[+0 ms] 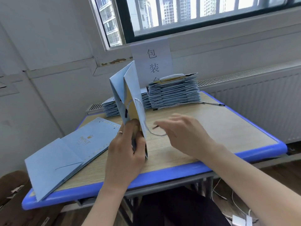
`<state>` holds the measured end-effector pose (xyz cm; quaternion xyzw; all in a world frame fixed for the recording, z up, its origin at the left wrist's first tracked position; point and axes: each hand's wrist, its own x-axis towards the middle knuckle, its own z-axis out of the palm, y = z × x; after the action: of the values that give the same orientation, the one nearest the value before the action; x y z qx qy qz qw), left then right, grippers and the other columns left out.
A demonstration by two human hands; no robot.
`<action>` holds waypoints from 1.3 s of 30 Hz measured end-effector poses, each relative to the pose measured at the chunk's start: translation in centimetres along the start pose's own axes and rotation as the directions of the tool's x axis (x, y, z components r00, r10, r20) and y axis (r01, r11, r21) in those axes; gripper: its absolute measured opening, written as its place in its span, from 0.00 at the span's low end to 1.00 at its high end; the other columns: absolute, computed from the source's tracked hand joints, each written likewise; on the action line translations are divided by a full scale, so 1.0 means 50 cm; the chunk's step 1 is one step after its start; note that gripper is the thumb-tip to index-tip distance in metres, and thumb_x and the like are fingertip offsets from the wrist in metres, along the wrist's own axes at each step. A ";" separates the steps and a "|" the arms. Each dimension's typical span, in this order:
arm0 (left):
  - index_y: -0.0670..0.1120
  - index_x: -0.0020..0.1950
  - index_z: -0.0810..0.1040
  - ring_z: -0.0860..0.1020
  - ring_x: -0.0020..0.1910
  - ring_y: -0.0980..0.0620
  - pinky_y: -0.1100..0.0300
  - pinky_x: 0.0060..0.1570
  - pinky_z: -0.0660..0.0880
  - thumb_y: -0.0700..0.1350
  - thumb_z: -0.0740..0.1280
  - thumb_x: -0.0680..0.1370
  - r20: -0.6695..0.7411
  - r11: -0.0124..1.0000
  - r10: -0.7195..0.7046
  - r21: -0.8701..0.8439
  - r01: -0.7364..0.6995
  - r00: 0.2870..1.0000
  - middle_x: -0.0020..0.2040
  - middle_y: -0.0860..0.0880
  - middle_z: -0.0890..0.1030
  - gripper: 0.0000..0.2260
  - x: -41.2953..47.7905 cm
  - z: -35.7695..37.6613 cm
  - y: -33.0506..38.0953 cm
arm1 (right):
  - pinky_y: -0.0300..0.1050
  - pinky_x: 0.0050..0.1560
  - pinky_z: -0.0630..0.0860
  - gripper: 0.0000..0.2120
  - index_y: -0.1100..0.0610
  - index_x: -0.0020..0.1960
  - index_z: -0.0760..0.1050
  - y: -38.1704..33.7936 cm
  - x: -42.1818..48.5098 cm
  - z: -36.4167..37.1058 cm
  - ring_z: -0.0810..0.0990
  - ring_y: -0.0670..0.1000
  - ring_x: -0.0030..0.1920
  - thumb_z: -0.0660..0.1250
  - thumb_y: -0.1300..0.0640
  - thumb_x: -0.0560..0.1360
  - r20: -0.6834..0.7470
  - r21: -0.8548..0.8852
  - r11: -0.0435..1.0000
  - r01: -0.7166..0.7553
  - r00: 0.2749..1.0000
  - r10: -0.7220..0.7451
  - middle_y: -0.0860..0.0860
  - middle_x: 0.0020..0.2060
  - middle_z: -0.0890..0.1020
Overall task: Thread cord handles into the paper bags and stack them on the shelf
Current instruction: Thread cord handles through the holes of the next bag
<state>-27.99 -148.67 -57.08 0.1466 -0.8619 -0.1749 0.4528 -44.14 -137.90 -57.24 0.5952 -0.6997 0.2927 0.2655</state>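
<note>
Blue paper bag (pixel 132 88) stands upright near the middle of the surface's (pixel 228 128) front edge, its lower end gripped in the left hand (pixel 125 150). A grey cord (pixel 155 134) loops from the bag to the right hand (pixel 184 133). That hand's fingers are blurred, so I cannot tell whether they pinch the cord.

1. The left hand (pixel 125 144) is raised, with fingers and thumb curled round the lower end of an upright paper bag (pixel 132 88).
2. The right hand (pixel 184 136) is motion-blurred. Its fingers point left and pinch the cord (pixel 156 135) near its dark tip.
3. Both bare forearms reach in over the near edge of the table (pixel 162 173).
</note>
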 end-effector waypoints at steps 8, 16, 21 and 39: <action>0.55 0.53 0.70 0.67 0.26 0.53 0.54 0.29 0.67 0.44 0.60 0.77 -0.009 1.000 -0.006 -0.011 0.006 1.000 0.35 0.53 0.71 0.08 0.001 0.003 -0.003 | 0.40 0.47 0.72 0.06 0.58 0.46 0.85 -0.016 -0.003 -0.015 0.72 0.49 0.46 0.69 0.65 0.76 -0.166 0.204 0.929 0.310 0.946 -0.279 0.48 0.49 0.83; 0.54 0.53 0.70 0.67 0.27 0.56 0.61 0.31 0.62 0.44 0.61 0.77 -0.016 1.000 0.010 -0.007 -0.010 1.000 0.35 0.56 0.71 0.08 0.001 0.006 -0.003 | 0.44 0.39 0.77 0.10 0.52 0.44 0.85 -0.019 -0.014 -0.007 0.74 0.39 0.38 0.66 0.61 0.70 0.294 0.276 0.951 0.139 0.930 -0.221 0.40 0.47 0.85; 0.56 0.53 0.69 0.68 0.26 0.55 0.64 0.30 0.63 0.44 0.60 0.77 -0.016 0.999 0.031 -0.008 -0.031 0.999 0.35 0.57 0.71 0.08 0.000 0.004 -0.005 | 0.45 0.30 0.71 0.15 0.52 0.48 0.82 -0.019 -0.003 0.008 0.76 0.53 0.30 0.57 0.51 0.80 0.185 0.132 0.988 0.074 0.978 -0.098 0.49 0.31 0.81; 0.47 0.47 0.74 0.68 0.27 0.53 0.71 0.26 0.62 0.40 0.63 0.74 -0.004 0.997 0.058 -0.042 -0.058 0.998 0.35 0.54 0.72 0.04 0.004 -0.001 -0.005 | 0.47 0.34 0.72 0.08 0.48 0.52 0.86 -0.007 0.022 0.007 0.73 0.46 0.32 0.70 0.53 0.76 0.037 0.496 0.867 -0.047 0.999 0.032 0.38 0.30 0.76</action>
<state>-28.03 -148.98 -57.05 0.1123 -0.8612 -0.1797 0.4621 -43.97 -138.95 -56.67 0.6330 -0.6165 0.4599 0.0877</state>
